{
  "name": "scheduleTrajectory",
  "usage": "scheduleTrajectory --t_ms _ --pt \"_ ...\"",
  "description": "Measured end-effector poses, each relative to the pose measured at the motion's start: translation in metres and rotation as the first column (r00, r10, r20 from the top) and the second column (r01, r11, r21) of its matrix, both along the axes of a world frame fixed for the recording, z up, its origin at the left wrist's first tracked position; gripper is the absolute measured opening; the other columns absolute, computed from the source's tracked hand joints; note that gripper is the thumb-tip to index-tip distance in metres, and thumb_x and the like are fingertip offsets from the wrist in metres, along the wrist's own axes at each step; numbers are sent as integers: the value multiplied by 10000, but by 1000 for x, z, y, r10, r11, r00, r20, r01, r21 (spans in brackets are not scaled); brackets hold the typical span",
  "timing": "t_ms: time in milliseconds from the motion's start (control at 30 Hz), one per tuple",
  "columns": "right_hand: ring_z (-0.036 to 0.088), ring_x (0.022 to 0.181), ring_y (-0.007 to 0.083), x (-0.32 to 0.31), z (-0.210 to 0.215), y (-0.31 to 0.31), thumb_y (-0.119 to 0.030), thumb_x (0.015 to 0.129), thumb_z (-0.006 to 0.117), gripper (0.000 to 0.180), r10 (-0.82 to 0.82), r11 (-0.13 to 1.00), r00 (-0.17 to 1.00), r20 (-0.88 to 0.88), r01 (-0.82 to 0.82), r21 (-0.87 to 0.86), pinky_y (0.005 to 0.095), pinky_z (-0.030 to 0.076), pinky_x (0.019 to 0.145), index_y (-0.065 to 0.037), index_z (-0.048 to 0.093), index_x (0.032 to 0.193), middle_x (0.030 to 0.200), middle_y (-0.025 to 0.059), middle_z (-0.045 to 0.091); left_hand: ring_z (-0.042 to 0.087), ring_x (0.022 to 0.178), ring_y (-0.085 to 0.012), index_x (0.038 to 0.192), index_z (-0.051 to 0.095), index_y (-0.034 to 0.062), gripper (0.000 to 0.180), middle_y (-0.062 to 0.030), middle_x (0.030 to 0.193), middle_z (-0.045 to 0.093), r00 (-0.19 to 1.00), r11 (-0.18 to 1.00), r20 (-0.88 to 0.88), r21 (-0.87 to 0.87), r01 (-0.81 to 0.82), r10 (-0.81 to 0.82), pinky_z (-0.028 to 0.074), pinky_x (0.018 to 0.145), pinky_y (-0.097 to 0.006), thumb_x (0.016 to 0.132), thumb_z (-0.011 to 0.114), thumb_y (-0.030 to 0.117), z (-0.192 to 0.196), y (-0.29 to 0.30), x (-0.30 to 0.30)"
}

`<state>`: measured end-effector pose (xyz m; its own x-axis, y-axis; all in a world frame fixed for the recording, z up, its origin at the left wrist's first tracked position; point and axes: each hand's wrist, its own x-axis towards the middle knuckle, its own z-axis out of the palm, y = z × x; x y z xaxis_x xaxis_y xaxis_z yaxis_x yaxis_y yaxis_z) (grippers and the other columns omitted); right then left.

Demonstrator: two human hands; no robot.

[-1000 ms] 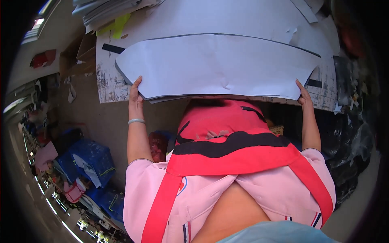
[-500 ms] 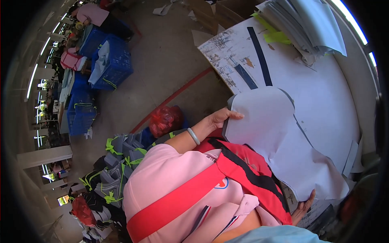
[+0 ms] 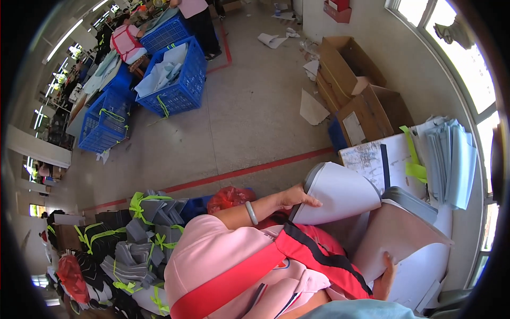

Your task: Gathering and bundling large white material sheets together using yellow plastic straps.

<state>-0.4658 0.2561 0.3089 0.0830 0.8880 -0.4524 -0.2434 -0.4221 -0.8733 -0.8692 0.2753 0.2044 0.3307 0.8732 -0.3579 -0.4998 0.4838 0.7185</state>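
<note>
Over a white tabletop (image 3: 425, 266), I hold a large, flexible cut panel (image 3: 340, 194), white on its face with grey along the edge. My left hand (image 3: 300, 198), with a pale bangle above it, grips the rounded left end, thumb on the white face. At the right, my right hand (image 3: 387, 276) has its thumb and fingers against the curled right portion (image 3: 393, 234), which looks pinkish in shade. Between my hands the panel bends, and its middle is partly hidden. I cannot tell whether it is one layer or several.
Folded pale-blue sheets (image 3: 451, 165) lie at the table's far right, beside a black strip (image 3: 384, 165) and a neon-yellow ribbon (image 3: 414, 159). Open cardboard boxes (image 3: 366, 101) stand beyond. Grey bundles tied in neon green (image 3: 143, 239) and a red bag (image 3: 228, 199) are at left; blue crates (image 3: 180, 85) farther off.
The panel was spread nearly flat across the table; now both ends are raised and curled, with a bend between. My right hand has moved up and left. The view has tilted toward the room.
</note>
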Motion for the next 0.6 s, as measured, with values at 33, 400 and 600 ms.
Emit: scheduleTrajectory --t_ms 33,400,600 --pt "598 1074 269 -30 5 14 -147 756 744 629 7 1000 1000 2 -7 5 391 501 909 -8 487 1313 1181 111 591 617 1063 -222 1275 573 23 545 -113 1167 642 999 999 -25 40 -18 19 496 949 -383 772 780 47 2 5 -23" --pt "608 1006 240 -261 -14 224 -77 700 741 536 469 883 882 34 -469 -15 372 487 885 6 571 1201 1089 108 628 632 1046 -231 1283 556 8 597 -125 1165 649 889 906 -192 2 -422 415 514 912 -379 736 796 27 -9 65 -222" --pt "622 976 208 -402 -37 374 0 710 727 496 626 778 777 58 -628 11 350 494 881 17 590 1186 1079 89 643 570 1153 -216 1336 516 34 700 -100 1259 607 754 771 -239 -35 -636 612 464 984 -383 703 814 34 1 139 -316"
